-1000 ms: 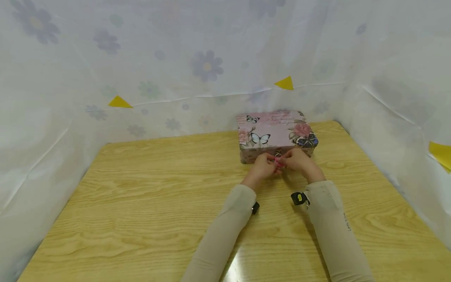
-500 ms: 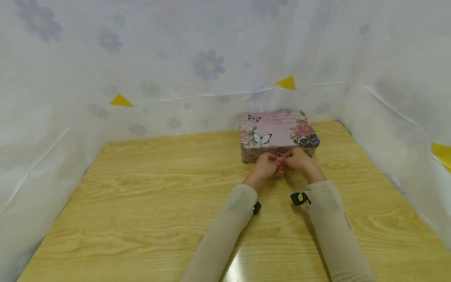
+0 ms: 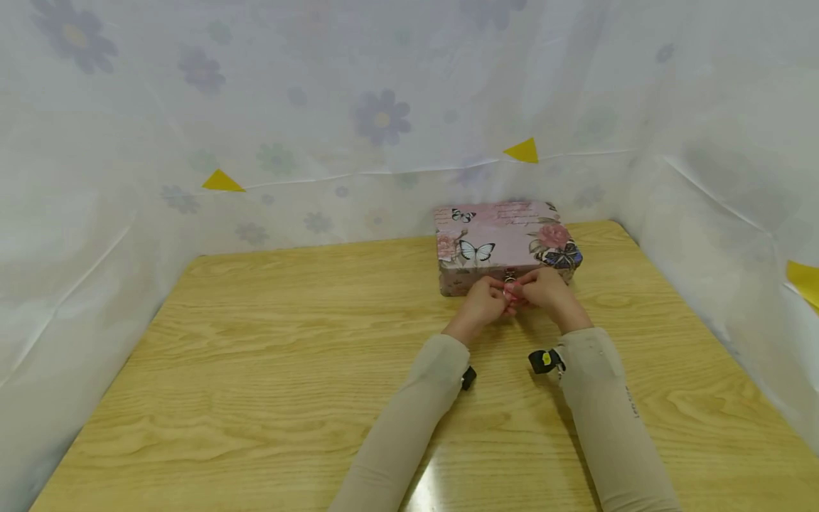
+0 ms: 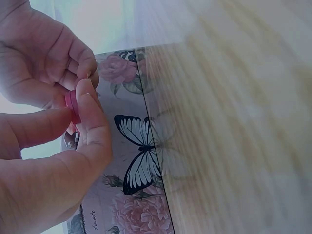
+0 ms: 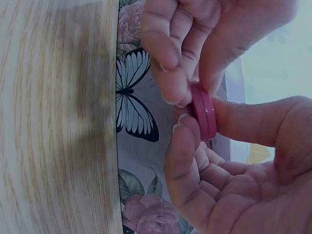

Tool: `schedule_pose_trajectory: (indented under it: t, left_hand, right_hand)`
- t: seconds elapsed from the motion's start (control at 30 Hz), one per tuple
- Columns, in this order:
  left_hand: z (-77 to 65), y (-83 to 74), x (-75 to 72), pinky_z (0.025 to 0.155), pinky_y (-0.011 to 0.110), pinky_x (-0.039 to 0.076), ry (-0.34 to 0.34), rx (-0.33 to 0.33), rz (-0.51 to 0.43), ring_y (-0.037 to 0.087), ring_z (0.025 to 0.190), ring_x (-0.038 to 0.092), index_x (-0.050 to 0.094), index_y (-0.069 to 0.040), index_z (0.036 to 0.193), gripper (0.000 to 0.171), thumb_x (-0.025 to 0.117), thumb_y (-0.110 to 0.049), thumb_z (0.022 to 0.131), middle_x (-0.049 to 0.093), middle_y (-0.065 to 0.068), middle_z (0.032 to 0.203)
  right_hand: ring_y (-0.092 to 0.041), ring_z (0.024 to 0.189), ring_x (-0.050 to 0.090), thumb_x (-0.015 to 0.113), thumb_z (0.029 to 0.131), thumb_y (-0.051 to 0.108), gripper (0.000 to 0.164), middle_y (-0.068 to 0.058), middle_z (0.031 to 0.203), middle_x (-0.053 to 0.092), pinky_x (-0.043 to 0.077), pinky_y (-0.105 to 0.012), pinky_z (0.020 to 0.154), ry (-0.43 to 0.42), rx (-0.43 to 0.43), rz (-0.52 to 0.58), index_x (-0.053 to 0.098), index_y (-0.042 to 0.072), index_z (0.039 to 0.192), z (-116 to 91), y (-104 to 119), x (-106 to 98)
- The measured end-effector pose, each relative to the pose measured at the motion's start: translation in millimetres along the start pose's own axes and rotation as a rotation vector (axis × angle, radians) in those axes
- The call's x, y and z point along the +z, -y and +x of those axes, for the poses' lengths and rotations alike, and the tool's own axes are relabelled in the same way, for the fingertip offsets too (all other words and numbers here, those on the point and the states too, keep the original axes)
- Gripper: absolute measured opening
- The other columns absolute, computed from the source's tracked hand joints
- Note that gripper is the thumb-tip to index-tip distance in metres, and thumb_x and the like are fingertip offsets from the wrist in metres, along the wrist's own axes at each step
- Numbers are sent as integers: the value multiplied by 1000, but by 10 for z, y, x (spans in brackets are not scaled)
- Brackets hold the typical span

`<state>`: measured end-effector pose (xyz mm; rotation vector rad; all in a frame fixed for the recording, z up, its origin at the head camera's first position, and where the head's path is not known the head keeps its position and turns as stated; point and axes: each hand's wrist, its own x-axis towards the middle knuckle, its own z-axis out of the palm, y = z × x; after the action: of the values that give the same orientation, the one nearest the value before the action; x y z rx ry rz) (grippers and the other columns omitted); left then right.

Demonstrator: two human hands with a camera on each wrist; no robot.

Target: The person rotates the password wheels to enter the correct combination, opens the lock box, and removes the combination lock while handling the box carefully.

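A pink box (image 3: 499,238) printed with butterflies and roses lies with its lid down at the back right of the table. At the middle of its front is a metal latch (image 3: 510,273), and a small pink padlock (image 5: 204,112) is there, held by both hands. The left hand (image 3: 483,302) pinches the padlock (image 4: 72,105) from the left, thumb and forefinger on opposite sides. From the right, the thumb and forefinger of the right hand (image 3: 544,290) pinch it too. Fingers hide much of the padlock in the head view.
The wooden table (image 3: 275,341) has white flowered sheeting (image 3: 320,107) behind it and on both sides. Pieces of yellow tape (image 3: 523,151) are stuck to the sheeting. A black wrist strap (image 3: 544,361) hangs at the right sleeve.
Both hands stay at the front of the box, with only small finger movements around the padlock. The whole scene shifts slightly right in the head view.
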<state>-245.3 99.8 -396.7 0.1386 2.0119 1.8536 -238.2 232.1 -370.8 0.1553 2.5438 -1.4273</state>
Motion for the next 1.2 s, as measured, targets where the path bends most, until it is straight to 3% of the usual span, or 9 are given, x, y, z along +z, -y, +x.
schedule_pose_trajectory:
  t: [0.13, 0.4, 0.73, 0.9, 1.03, 1.2]
  left_hand:
    - [10, 19, 11, 79, 40, 56, -14, 3, -5, 38, 86, 67, 50, 5, 109, 16, 47, 11, 94, 66, 22, 88]
    - [2, 14, 0, 81, 40, 56, -3, -11, -36, 38, 91, 67, 50, 5, 107, 14, 49, 9, 95, 59, 12, 84]
    - [48, 42, -17, 80, 41, 56, 6, -2, -43, 34, 83, 68, 49, 4, 109, 15, 52, 6, 94, 66, 19, 91]
    - [47, 34, -32, 82, 41, 55, 5, -12, -54, 35, 86, 68, 48, 3, 110, 16, 54, 3, 95, 66, 21, 96]
    - [39, 28, -43, 83, 42, 55, 5, -8, -58, 36, 88, 68, 48, 3, 110, 17, 55, 3, 95, 66, 21, 96]
    - [45, 47, -51, 81, 42, 55, 11, -8, -65, 30, 78, 67, 48, 2, 108, 16, 56, 4, 94, 66, 19, 91]
  right_hand:
    - [-10, 66, 63, 56, 97, 9, 34, -5, 78, 67, 56, -38, 74, -30, 9, -20, 56, -20, 113, 13, -17, -6]
    - [-12, 69, 61, 56, 97, 18, 38, -11, 84, 66, 55, -38, 75, -68, 22, -75, 57, -16, 114, 13, -42, 3]
    - [-9, 70, 58, 53, 99, 16, 36, -10, 82, 67, 54, -34, 72, -10, -34, -105, 60, -17, 108, 12, -38, -30]
    - [-4, 75, 57, 48, 101, 13, 39, -9, 95, 65, 53, -31, 79, 78, 0, 47, 53, -21, 119, 4, -28, -51]
    - [-2, 73, 59, 45, 101, 8, 39, 1, 85, 65, 53, -25, 77, 156, 13, 217, 45, -23, 124, 3, -34, -68]
    - [-1, 67, 59, 44, 98, 3, 27, 7, 72, 62, 52, -21, 70, 182, 12, 311, 52, -19, 112, 9, -51, -65]
